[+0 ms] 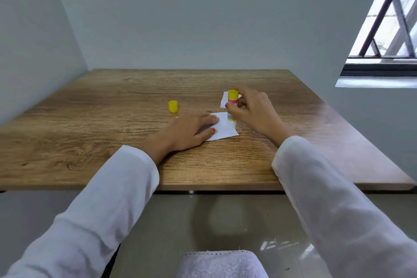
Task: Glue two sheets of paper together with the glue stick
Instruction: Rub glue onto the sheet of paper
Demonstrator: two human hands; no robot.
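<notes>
Two hands: both at work near the middle of the table, a little apart from each other.
Right hand: fingers curled round the glue stick, gripping its barrel about mid-height; the stick stands upright with its lower end on the far right part of the near sheet.
Left hand: flat, fingers straight, pressing the near sheet's left side down against the wood.
Near sheet: small, white, light and limp; it would likely skid or wrinkle under the glue's drag if not pinned, so the flat press beside the stroke looks like the right hold.
Far sheet: small white piece lying just behind the stick, partly hidden by it; probably best lifted by an edge or corner with fingertips.
Glue stick: light, rigid plastic tube, uncapped; a mid-barrel grip should give control, and gentle pressure seems wise since the tip is soft.
Cap: yellow, standing on the table to the left of the sheets, apart from both hands.
Edges: both sheets sit well in from every table edge; a wall closes off the far side and the left.
Room: bare wood lies open to left, right and front of the sheets for sliding and aligning.
</notes>
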